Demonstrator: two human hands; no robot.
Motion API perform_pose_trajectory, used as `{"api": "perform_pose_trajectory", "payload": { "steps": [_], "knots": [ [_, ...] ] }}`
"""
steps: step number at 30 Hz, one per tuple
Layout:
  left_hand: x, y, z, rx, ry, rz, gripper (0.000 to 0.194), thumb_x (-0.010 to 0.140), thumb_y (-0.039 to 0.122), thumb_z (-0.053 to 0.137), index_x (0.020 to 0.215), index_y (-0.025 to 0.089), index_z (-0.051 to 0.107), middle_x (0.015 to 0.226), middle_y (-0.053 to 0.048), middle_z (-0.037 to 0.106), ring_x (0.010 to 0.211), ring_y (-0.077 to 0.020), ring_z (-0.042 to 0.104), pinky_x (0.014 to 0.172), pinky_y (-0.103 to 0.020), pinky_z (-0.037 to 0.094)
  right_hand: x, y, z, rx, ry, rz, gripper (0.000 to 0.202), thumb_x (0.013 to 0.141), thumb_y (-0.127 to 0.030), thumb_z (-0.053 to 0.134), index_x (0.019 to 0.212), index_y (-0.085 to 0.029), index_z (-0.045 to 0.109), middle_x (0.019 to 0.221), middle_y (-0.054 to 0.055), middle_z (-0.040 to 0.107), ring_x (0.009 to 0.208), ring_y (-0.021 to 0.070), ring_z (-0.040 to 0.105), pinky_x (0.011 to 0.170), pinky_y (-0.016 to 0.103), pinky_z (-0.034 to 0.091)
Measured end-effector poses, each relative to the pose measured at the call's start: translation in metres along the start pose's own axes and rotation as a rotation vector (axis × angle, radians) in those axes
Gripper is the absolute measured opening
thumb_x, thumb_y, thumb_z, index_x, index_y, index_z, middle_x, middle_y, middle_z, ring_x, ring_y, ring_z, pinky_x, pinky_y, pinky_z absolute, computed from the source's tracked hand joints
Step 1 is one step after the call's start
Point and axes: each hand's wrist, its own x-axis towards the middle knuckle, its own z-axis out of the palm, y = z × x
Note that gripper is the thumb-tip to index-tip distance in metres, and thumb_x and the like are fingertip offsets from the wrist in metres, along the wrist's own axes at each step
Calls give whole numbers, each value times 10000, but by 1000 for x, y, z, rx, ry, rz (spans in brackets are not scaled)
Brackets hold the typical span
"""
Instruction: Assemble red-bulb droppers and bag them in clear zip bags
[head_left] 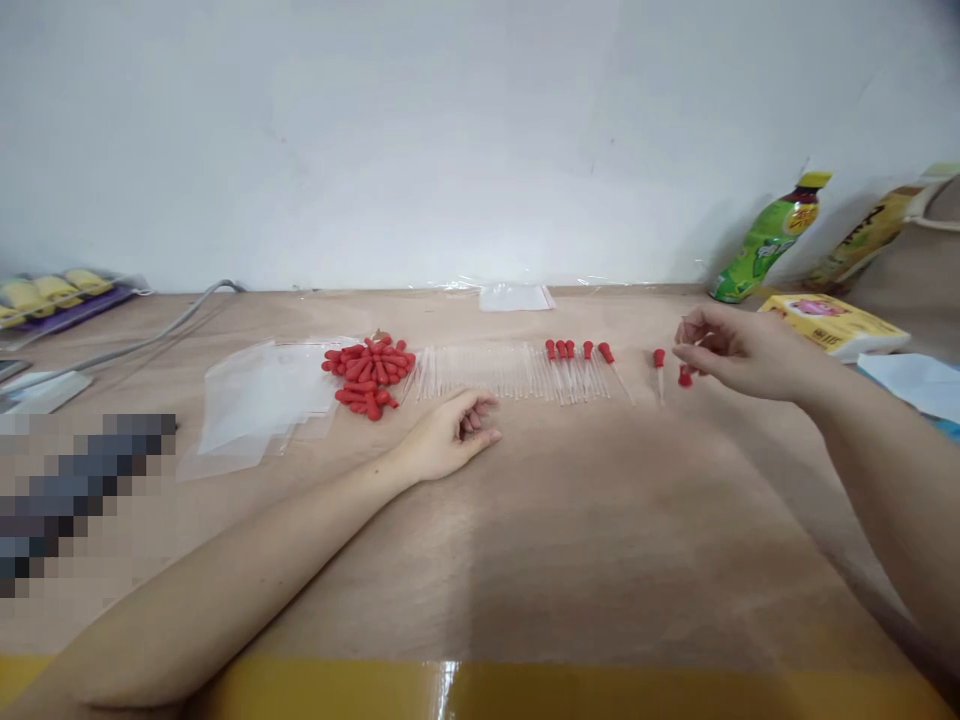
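My right hand (727, 350) is raised at the right with its fingers curled, and a red dropper bulb (685, 377) pokes out below its fingertips. No glass tube can be made out under that bulb. Just left of it lies a dropper (659, 360) with a red bulb. My left hand (454, 435) rests on the table, loosely curled, thumb apart, nothing in it. Behind it runs a row of clear glass tubes (480, 372). Several droppers with red bulbs (568, 350) lie at the row's right end. Loose red rubber bulbs (371, 368) are heaped at its left end.
Clear plastic bags (247, 400) lie left of the heap, another bag (516, 297) by the wall. A green bottle (772, 240) and yellow tissue pack (840, 322) stand back right. A cable (172, 325) and purple tray (82, 305) are at left. Yellow tape (525, 690) edges the table.
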Motion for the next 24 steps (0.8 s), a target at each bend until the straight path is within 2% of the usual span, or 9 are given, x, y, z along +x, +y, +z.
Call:
{"api": "perform_pose_trajectory", "payload": {
  "steps": [2,6,9,13,17,20,22,24],
  "knots": [
    [0,0,0,-7,0,6,319,775,269,588,1075,175,534,912,-42,549,732,-125,530,631,-264,485,5,6,8,-143,34,-60,71,736,-169,547,753,-196,484,709,61,615,602,142,527,579,267,354],
    [0,-1,0,1,-1,19,311,774,270,590,1065,172,540,900,-42,551,732,-127,533,633,-267,486,5,21,28,-226,-25,-57,137,687,-99,523,716,-205,440,724,83,606,633,168,512,616,289,353],
    [1,0,0,13,-4,15,309,774,265,590,1064,172,544,891,-41,555,730,-128,535,622,-261,483,2,30,39,-198,-3,-111,118,682,-123,506,717,-207,431,748,90,595,641,166,505,619,288,355],
    [1,1,-1,28,-2,21,303,774,257,588,1060,165,547,887,-40,555,728,-125,533,625,-260,479,1,34,49,-102,88,-236,52,694,-187,474,724,-208,437,777,78,582,639,161,510,614,281,375],
    [0,0,-1,34,-8,22,296,775,252,590,1053,157,552,869,-39,552,728,-125,532,622,-254,473,1,33,50,-21,193,-196,27,721,-227,459,745,-223,469,855,69,604,745,189,556,664,298,408],
    [1,0,-1,48,-5,35,279,779,252,588,1041,157,560,846,-34,545,720,-124,531,619,-252,469,1,33,55,36,253,-247,37,737,-226,457,754,-223,489,940,86,606,847,202,564,730,318,421],
    [1,-1,-1,57,-5,41,269,783,254,585,1034,157,565,833,-30,541,716,-122,531,615,-249,467,3,34,61,57,267,-304,58,748,-232,450,758,-213,504,954,104,599,872,204,562,764,327,425],
    [2,0,-1,64,-9,44,265,785,254,584,1030,154,568,826,-29,538,710,-120,532,609,-244,464,4,35,66,65,221,-344,100,761,-253,447,781,-200,529,947,110,601,866,204,566,784,336,430]
  ]
}}
